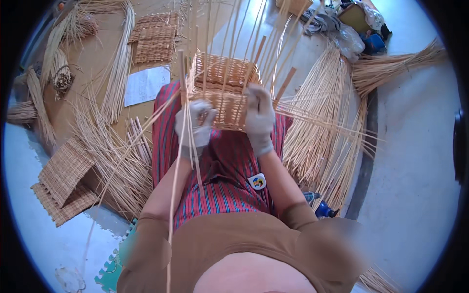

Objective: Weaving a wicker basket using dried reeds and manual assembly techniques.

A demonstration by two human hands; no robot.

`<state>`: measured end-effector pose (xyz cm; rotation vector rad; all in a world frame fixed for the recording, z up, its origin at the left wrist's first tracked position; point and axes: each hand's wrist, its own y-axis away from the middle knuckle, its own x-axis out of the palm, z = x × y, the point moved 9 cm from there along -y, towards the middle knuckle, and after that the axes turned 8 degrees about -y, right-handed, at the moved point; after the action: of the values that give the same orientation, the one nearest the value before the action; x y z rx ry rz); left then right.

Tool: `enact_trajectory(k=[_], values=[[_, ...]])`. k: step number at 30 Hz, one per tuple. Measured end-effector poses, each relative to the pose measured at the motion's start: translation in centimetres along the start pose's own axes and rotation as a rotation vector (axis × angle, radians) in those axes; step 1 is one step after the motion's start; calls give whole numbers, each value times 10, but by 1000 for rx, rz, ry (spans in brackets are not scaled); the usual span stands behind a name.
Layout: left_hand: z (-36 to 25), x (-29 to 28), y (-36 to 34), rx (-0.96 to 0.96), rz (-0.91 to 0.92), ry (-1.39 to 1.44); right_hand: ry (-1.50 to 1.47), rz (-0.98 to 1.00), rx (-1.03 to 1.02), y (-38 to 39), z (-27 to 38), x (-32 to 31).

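Observation:
A half-woven wicker basket [229, 108] rests over my lap, its long upright stakes rising away from me. Thick corner sticks stand at its sides. In a pale work glove, my left hand [195, 126] is curled at the near left corner, where loose weaving strands [189, 132] trail down past it; its fingers are slightly blurred. On the opposite side my right hand [260, 117], gloved too, has its fingers closed around the right edge of the basket. Striped red cloth [220, 198] covers my legs beneath.
Loose rattan strands [122, 166] lie on the left, beside woven panels [66, 171]. More panels [155, 41] and a paper sheet [146, 87] are farther off. A large strand bundle [317, 132] spreads at right, with bags [349, 44] beyond and a blue object [324, 210] nearer.

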<state>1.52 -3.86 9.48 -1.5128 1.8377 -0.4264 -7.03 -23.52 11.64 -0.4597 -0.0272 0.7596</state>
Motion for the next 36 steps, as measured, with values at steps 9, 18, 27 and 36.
enact_trajectory(k=[9, 18, 27, 36], values=[[-22, 61, -6, 100, 507, -810, -100, -210, -68, -32, -1, -68], [-78, 144, -2, 188, 674, -842, 816, -228, -475, -69, 76, -69], [44, -20, 14, -668, -140, -19, 641, -236, -345, -4, 39, -83], [79, -20, 12, -584, -183, 493, 129, 682, -402, 76, 121, 127]])
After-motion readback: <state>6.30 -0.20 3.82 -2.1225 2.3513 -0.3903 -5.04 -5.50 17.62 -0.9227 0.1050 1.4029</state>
